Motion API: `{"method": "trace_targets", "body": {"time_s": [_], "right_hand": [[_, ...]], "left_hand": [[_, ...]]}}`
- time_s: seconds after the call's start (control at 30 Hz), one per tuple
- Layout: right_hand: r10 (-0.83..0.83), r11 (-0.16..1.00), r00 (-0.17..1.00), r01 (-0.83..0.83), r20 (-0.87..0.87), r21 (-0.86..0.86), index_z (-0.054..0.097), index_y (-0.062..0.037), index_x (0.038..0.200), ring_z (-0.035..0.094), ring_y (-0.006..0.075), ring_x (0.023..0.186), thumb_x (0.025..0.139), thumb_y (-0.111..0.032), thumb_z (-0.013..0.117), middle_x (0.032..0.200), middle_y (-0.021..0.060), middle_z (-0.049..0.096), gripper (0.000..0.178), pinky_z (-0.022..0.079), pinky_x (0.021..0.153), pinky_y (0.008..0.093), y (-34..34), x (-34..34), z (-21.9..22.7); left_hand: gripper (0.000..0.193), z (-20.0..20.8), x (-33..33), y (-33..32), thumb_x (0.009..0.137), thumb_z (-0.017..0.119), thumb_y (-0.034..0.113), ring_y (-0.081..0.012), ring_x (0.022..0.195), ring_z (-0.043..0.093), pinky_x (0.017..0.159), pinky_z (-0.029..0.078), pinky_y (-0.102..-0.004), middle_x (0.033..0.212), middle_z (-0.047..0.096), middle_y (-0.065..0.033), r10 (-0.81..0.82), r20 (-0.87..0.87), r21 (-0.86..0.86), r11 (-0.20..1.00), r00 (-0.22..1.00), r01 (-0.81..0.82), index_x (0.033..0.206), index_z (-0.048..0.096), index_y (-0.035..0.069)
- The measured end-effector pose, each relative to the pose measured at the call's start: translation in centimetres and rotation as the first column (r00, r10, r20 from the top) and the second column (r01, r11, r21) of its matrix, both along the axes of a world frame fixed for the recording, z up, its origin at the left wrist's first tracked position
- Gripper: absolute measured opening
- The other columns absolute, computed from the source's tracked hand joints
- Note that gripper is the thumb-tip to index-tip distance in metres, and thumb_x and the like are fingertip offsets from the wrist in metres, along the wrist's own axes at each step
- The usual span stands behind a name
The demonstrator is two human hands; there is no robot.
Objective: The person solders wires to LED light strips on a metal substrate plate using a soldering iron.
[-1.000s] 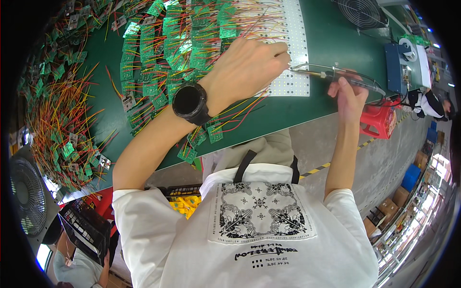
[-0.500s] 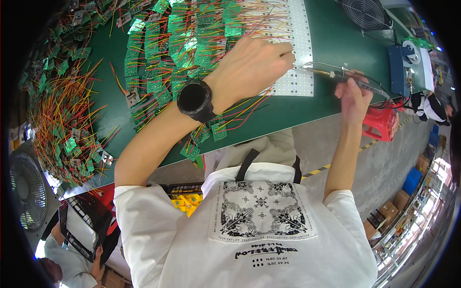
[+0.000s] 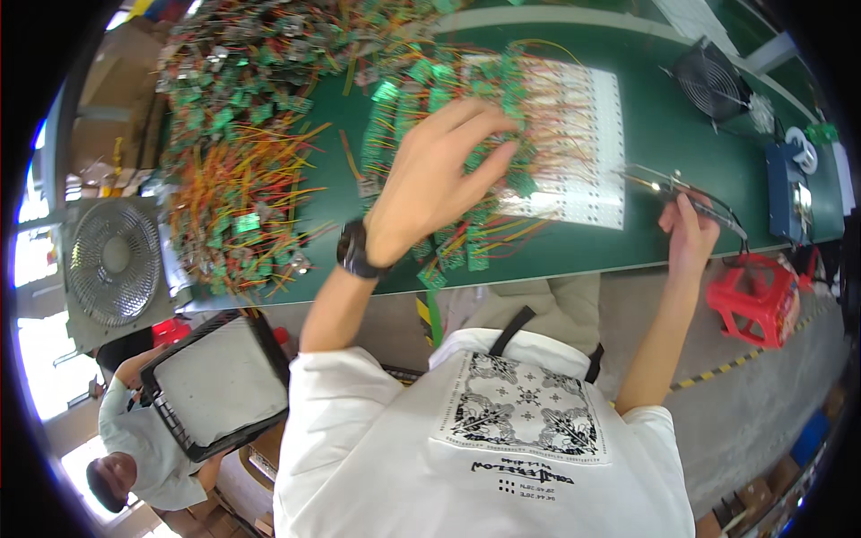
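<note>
My left hand (image 3: 444, 175), with a dark watch on its wrist, is over the green circuit boards (image 3: 477, 244) with red and yellow wires. Its thumb and index finger are apart beside a small green board (image 3: 520, 181), and I see nothing held between them. In my right hand (image 3: 691, 233) is a soldering iron (image 3: 683, 195), closed in the fingers. A thin metal tube runs along it, and its tip points left at the right edge of a white panel (image 3: 610, 204) with rows of dots. Wires from the boards lie across that panel.
A big heap of wired boards (image 3: 242, 170) covers the table's left. At right stand a black fan (image 3: 708, 82), a blue soldering station (image 3: 787, 202) and a red stool (image 3: 753, 300). A grey fan (image 3: 117, 260) and a person with a black crate (image 3: 220, 381) are at left.
My left hand has left the panel and moved left over the boards, its fingers spreading. The right hand still holds the iron, slightly off the panel. The view has turned left.
</note>
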State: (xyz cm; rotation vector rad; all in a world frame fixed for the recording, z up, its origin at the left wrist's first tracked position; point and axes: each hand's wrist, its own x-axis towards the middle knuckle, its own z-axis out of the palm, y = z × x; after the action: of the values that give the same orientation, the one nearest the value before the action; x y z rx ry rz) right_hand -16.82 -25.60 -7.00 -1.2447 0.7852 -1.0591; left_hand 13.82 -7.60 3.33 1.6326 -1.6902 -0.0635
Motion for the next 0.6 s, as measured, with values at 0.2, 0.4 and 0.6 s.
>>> {"method": "trace_targets", "body": {"time_s": [0.2, 0.4, 0.6], "right_hand": [[0.001, 1.000, 0.999, -0.001, 0.045, 0.007, 0.060, 0.0050, 0.106, 0.056, 0.0138, 0.054, 0.088, -0.008, 0.063, 0.072, 0.0094, 0.063, 0.023, 0.040, 0.047, 0.0223, 0.2, -0.2, -0.2], [0.002, 1.000, 1.000, -0.002, 0.010, -0.017, 0.060, 0.0054, 0.108, 0.054, 0.0125, 0.054, 0.089, -0.010, 0.063, 0.069, 0.0077, 0.060, 0.025, 0.038, 0.048, 0.0224, 0.2, -0.1, 0.1], [0.012, 1.000, 1.000, -0.012, 0.011, -0.019, 0.060, 0.0051, 0.108, 0.055, 0.0127, 0.054, 0.088, -0.010, 0.063, 0.071, 0.0086, 0.061, 0.025, 0.038, 0.047, 0.0221, 0.0, 0.2, 0.1]], "left_hand": [[0.019, -2.1, 2.3, 12.0, 0.076, 0.068, 0.004, -0.0235, 0.073, 0.061, 0.065, 0.048, -0.0325, 0.083, 0.061, -0.0081, 0.644, 0.084, 0.090, 0.755, 0.760, -0.650, 0.094, 0.063, 0.004], [0.029, -1.8, 4.1, 19.9, 0.073, 0.064, 0.001, -0.0299, 0.101, 0.054, 0.085, 0.045, -0.0402, 0.106, 0.058, -0.0082, 0.607, 0.438, 0.233, 0.636, 0.664, -0.735, 0.101, 0.064, 0.005], [0.012, -2.5, 6.9, 21.9, 0.076, 0.067, 0.007, -0.0283, 0.096, 0.056, 0.082, 0.044, -0.0409, 0.100, 0.061, -0.0071, 0.542, 0.514, 0.269, 0.634, 0.665, -0.725, 0.088, 0.067, 0.004]]}}
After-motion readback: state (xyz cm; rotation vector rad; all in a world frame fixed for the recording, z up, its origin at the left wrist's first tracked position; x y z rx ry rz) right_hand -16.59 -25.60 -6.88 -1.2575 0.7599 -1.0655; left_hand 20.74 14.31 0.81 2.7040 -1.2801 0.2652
